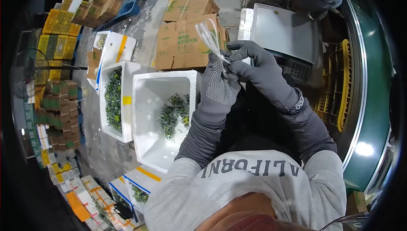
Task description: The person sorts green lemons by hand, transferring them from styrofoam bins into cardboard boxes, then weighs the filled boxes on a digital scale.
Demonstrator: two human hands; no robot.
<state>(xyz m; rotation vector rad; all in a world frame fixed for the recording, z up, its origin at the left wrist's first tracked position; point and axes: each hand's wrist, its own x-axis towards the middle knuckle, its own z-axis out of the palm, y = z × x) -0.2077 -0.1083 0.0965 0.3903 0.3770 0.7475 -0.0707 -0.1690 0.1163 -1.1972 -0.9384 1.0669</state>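
Two gray-gloved hands meet in front of the wearer's body in the head view. The left hand [219, 86] grips a bundle of thin white strips [207, 37], their looped ends fanning upward; the right hand [259, 63] appears to pinch the bundle's lower end, though overlapping fingers hide the exact hold. Below and left sits a white foam box [143, 123] with bagged leafy greens [166, 121] inside. Cardboard cartons [180, 42] stand beyond the hands; a weighing scale [282, 32] is to the right. Because the strips are slender and the gloves bulky, several could likely cling together, or a loosened left grip could let them scatter, perhaps into the box.
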